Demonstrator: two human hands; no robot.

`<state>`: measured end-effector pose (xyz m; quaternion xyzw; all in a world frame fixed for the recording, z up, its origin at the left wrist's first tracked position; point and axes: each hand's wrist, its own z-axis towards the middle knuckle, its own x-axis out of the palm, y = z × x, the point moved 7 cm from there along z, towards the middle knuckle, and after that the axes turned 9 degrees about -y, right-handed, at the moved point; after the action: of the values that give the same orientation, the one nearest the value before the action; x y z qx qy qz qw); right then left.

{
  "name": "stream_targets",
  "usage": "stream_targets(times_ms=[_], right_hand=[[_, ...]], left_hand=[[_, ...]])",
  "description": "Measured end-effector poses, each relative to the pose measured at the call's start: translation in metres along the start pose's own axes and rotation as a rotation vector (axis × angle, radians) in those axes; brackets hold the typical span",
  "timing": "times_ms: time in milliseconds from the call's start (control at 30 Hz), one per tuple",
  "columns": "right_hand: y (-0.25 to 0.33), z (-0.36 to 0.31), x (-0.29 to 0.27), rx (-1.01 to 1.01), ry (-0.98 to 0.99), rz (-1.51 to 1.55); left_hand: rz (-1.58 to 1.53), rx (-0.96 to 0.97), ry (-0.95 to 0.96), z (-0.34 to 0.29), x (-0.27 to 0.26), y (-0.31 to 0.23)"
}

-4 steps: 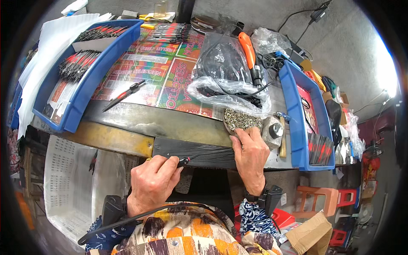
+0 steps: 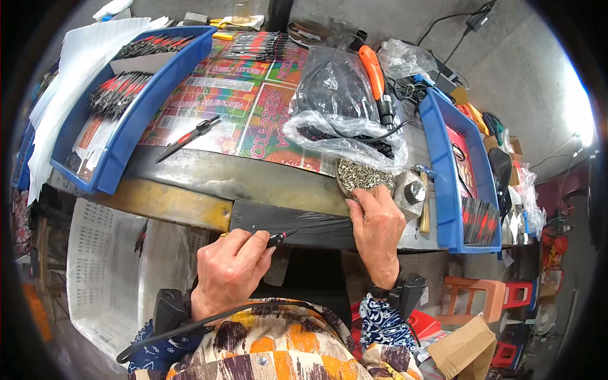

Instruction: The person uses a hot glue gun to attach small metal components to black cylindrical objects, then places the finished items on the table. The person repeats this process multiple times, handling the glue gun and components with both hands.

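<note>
My left hand is closed round a black pointed tool with a red mark; most of it is hidden in my fingers, and its thin tip points right over the black bench-edge pad. My right hand has its fingertips at the near side of a round dish of small metal pins. Those fingers are bent together, and what they pinch, if anything, is hidden. Beyond my left hand, a slim black-and-red tool lies alone on the bench.
A blue bin of black-and-red tools stands at the left, another blue bin at the right. A metal block and a hammer sit beside the dish. Behind lie a clear plastic bag and an orange-handled power tool.
The whole view has shifted slightly. Both hands keep nearly the same places, with the right fingertips still at the dish.
</note>
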<state>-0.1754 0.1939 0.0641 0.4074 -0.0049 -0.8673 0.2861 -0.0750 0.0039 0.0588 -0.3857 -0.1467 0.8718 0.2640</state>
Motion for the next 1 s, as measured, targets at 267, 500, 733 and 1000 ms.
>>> stream_targets(times_ms=[267,500,733,1000], right_hand=[[-0.018,0.002,0.008,0.22,0.152,0.21],[0.009,-0.001,-0.007,0.23,0.113,0.436],[0.066,-0.024,-0.01,0.175,0.222,0.861],[0.077,-0.03,0.001,0.245,0.304,1.016]], left_hand=[[-0.046,-0.065,0.025,-0.006,-0.003,0.002],[-0.037,-0.034,0.033,-0.007,-0.006,-0.002],[-0.066,-0.022,0.052,-0.009,-0.008,-0.009],[-0.062,0.012,0.061,-0.011,-0.012,-0.014]])
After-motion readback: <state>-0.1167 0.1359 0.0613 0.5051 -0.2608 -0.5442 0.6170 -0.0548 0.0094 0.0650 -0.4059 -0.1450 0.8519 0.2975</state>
